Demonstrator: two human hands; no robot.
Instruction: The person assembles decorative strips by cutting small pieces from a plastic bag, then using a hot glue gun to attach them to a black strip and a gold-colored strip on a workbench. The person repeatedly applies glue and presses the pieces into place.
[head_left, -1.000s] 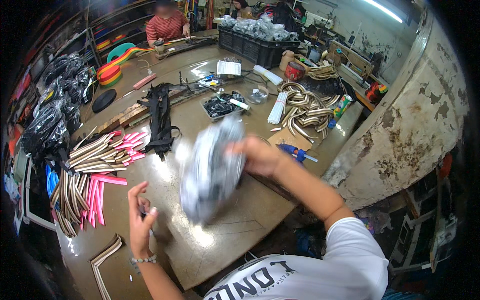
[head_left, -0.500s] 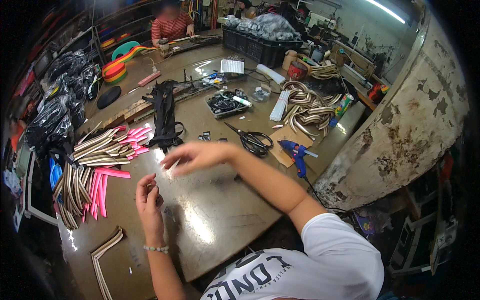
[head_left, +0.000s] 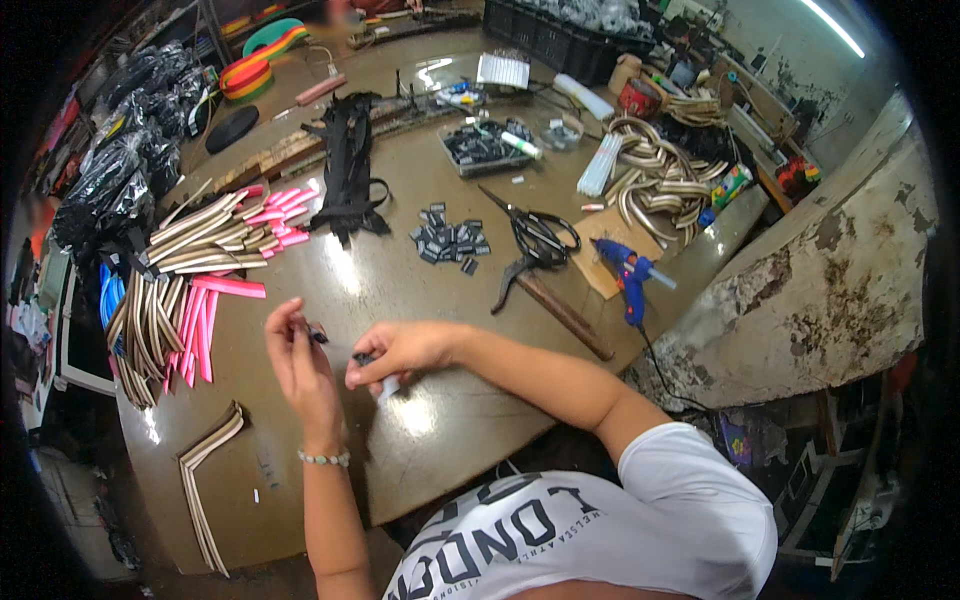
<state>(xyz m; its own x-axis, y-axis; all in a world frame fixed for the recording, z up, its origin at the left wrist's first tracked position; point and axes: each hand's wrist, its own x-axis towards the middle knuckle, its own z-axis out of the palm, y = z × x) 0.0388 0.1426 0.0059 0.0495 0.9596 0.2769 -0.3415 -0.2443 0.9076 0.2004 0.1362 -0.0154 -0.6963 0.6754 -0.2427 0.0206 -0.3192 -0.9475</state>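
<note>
Brown table point(head_left: 440, 450) fills most of the view, black crate point(head_left: 530, 35) with grey bagged stuff at its far side. Gold-and-brown strips point(head_left: 215, 235) heaped left, pink strips point(head_left: 206, 335) alongside; black straps point(head_left: 347, 165) bunched to the right of them. Wood-handled hammer point(head_left: 572, 320) lies slanted, head just below black scissors point(head_left: 545, 238). Clear tray point(head_left: 492, 169) of small black parts sits farther back. Blue glue gun point(head_left: 632, 285) rests partly over a cardboard piece point(head_left: 597, 260). Left hand point(head_left: 302, 368), bracelet on wrist, is half curled, thumb and fingers pinching a small dark piece point(head_left: 318, 336) above the near table. Right hand point(head_left: 412, 346) is mostly closed, just beside it, pinching another dark bit point(head_left: 363, 357); pale thing point(head_left: 388, 387) shows below its fingers, can't tell what. Loose pile of little black tags point(head_left: 450, 240) lies beyond the hands, left of the scissors.
</note>
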